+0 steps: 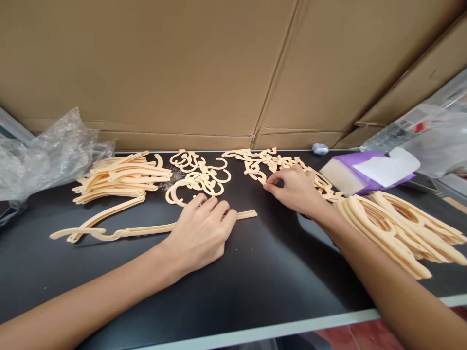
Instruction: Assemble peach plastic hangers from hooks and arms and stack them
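Observation:
My left hand is curled over a long cream plastic hanger arm lying on the black table, and the arm's far end shows past my fingers. Its left end meets another curved hanger arm and a short curved piece. At a pile of small cream connector pieces, my right hand pinches the end of a small connector piece between thumb and forefinger. Just beyond my left hand lie loose cream hooks.
Stacked hanger arms lie at the left beside crumpled clear plastic. Large flat cream hanger pieces are stacked at the right, below a purple-and-white package. A cardboard wall rises behind the black table.

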{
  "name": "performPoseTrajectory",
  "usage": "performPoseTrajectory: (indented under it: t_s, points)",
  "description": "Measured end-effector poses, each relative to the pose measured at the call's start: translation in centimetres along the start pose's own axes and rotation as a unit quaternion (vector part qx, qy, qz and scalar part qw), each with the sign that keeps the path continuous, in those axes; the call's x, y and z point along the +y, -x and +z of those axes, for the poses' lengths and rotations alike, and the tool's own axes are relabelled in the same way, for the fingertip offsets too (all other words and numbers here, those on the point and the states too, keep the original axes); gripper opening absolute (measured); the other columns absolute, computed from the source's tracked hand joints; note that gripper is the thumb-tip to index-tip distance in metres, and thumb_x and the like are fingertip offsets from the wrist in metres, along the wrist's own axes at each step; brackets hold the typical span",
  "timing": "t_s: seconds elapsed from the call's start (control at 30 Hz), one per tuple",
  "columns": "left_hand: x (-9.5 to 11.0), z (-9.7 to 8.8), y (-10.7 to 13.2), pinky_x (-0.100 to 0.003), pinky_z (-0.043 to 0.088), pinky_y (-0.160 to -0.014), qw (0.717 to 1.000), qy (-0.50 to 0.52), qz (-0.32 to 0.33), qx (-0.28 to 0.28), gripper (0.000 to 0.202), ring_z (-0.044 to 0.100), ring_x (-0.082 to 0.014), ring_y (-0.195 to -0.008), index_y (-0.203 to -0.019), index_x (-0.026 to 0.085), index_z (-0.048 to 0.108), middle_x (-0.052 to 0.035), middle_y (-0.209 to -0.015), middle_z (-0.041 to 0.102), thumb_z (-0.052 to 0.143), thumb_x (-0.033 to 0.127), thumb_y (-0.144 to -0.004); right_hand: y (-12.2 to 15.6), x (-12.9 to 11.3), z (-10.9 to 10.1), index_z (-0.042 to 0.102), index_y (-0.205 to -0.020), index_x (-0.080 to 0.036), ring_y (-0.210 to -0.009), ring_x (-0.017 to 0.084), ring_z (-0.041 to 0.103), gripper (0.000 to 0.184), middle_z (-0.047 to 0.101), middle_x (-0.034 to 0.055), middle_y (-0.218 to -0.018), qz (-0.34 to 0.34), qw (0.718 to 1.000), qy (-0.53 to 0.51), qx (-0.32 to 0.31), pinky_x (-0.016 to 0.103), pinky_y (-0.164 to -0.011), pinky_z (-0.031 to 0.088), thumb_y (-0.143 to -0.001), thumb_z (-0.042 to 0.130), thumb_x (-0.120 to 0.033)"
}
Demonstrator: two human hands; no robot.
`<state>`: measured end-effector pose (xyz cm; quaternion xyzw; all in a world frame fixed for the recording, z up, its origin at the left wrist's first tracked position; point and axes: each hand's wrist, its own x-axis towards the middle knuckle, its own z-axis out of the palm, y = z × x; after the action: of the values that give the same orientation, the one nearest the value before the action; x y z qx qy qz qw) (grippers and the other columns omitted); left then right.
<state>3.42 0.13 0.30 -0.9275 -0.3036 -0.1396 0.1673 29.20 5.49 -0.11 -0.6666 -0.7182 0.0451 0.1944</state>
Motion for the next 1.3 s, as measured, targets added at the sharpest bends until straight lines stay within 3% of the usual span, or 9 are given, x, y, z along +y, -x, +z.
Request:
performPoseTrajectory:
  t_s: [0.23,0.4,0.5,0.67,0.73,0.83,0.97,1.1,1.3]
  points:
    - [0.2,0.0,-0.1,-0.039,0.044,-0.074,1.000,0.001,0.000,-0.009,0.017,0.061,-0.0256,-0.084,-0.087,0.016,0.060,-0.0099,-0.090,0.067,0.050,0.003,-0.082,-0.1,0.8,-0.5,0.068,-0.080,-0.022,-0.079,0.026,0.065,0.008,0.074,0.0042,-0.078,-0.004,1.000,-0.008,0.000,0.040,-0.079,0.043,-0.078,0.060,-0.019]
    - [0.4,0.5,-0.1,-0.034,0.048,-0.073,0.999,0.034,0.005,-0.016,0.025,0.058,-0.0237,-0.086,-0.087,0.015,0.059,-0.0107,-0.093,0.064,0.045,-0.004,-0.079,0.3,0.6,-1.1,0.065,-0.125,-0.022,-0.072,0.023,0.066,0.051,0.073,0.0013,-0.077,-0.031,0.998,-0.056,0.001,0.035,-0.071,0.045,-0.076,0.059,-0.007]
    - [0.4,0.5,-0.1,-0.032,0.049,-0.071,0.998,0.057,0.007,-0.030,0.033,0.057,-0.0228,-0.087,-0.097,0.016,0.061,-0.0099,-0.098,0.063,0.043,-0.006,-0.078,0.6,-0.1,-1.5,0.063,-0.135,-0.025,-0.064,0.019,0.060,0.055,0.067,0.0013,-0.078,-0.066,0.991,-0.115,0.024,0.035,-0.069,0.045,-0.083,0.055,-0.008]
    - [0.2,0.4,-0.2,-0.034,0.049,-0.072,0.999,0.045,0.007,-0.027,0.025,0.059,-0.0236,-0.088,-0.098,0.016,0.062,-0.0098,-0.098,0.064,0.046,0.001,-0.087,1.2,-1.7,-2.2,0.077,-0.112,-0.024,-0.056,0.013,0.050,0.032,0.060,0.0000,-0.071,-0.069,0.968,-0.240,0.021,0.032,-0.061,0.044,-0.089,0.055,-0.018]
    - [0.0,0.3,-0.3,-0.035,0.048,-0.072,0.999,0.032,-0.006,-0.025,0.016,0.061,-0.0244,-0.088,-0.095,0.017,0.063,-0.0094,-0.095,0.064,0.048,0.011,-0.094,1.4,-2.2,-2.3,0.077,-0.109,-0.023,-0.057,0.014,0.051,0.027,0.056,-0.0016,-0.065,-0.051,0.963,-0.266,0.007,0.031,-0.060,0.044,-0.088,0.060,-0.021]
    - [-0.2,0.3,-0.4,-0.036,0.047,-0.071,1.000,0.012,-0.021,-0.016,0.020,0.062,-0.0245,-0.085,-0.089,0.017,0.063,-0.0081,-0.089,0.065,0.049,0.025,-0.100,1.6,-2.6,-2.5,0.076,-0.101,-0.022,-0.064,0.016,0.057,0.021,0.062,-0.0003,-0.070,-0.063,0.957,-0.284,-0.007,0.030,-0.062,0.046,-0.086,0.069,-0.033]
    - [-0.2,0.2,-0.5,-0.036,0.046,-0.069,1.000,-0.010,-0.021,-0.004,0.024,0.062,-0.0238,-0.080,-0.082,0.017,0.061,-0.0070,-0.084,0.065,0.048,0.024,-0.101,1.8,-2.7,-3.4,0.070,-0.082,-0.020,-0.063,0.015,0.059,0.023,0.065,0.0004,-0.069,-0.088,0.957,-0.255,-0.111,0.027,-0.059,0.043,-0.089,0.064,-0.041]
    - [-0.2,0.1,-0.7,-0.034,0.042,-0.062,1.000,-0.014,-0.017,-0.011,0.021,0.060,-0.0220,-0.071,-0.079,0.018,0.057,-0.0056,-0.077,0.062,0.050,0.017,-0.099,2.2,-2.6,-4.4,0.067,-0.089,-0.020,-0.058,0.013,0.057,0.023,0.066,-0.0017,-0.066,-0.121,0.932,-0.254,-0.230,0.025,-0.056,0.040,-0.094,0.059,-0.040]
    - [0.0,0.4,-0.5,-0.035,0.041,-0.062,0.999,-0.033,-0.023,-0.009,0.015,0.062,-0.0224,-0.071,-0.081,0.019,0.057,-0.0033,-0.076,0.062,0.055,0.017,-0.096,2.6,-2.6,-4.1,0.071,-0.084,-0.022,-0.063,0.013,0.058,0.020,0.070,-0.0027,-0.071,-0.155,0.951,-0.139,-0.227,0.026,-0.060,0.040,-0.093,0.058,-0.034]
